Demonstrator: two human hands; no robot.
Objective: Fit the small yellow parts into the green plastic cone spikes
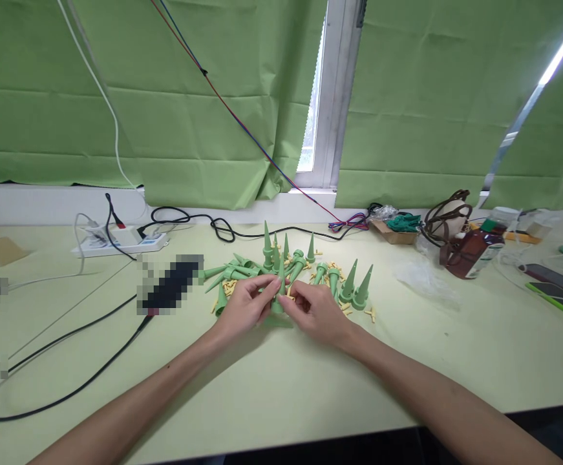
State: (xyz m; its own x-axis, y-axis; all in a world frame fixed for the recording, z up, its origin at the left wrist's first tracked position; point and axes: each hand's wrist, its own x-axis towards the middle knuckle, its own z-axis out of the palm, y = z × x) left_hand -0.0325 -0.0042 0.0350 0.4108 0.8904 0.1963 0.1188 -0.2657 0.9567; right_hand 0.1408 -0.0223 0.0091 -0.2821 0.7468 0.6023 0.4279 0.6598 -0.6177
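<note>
My left hand [251, 301] is closed on a green plastic cone-shaped spike [281, 278], held upright with its point up just above the table. Opposite it, my right hand [320, 311] pinches a small yellow T-shaped piece [289, 294] against the spike's side, near its wide base. Fingers hide part of where the two meet. Behind both hands lies a pile of similar green spikes [227, 284], mixed with loose yellow pieces [346, 309]. Two green spikes [361, 290] stand upright to the right of my right hand.
A white power strip [152, 244] with plugs and black cables lies back left, near a blurred dark device [174, 284]. Toward the right are a small cardboard box [393, 234], clear plastic bag [424, 281], brown bottle [475, 252] and green-edged device [560, 303]. The table's front edge runs below my forearms.
</note>
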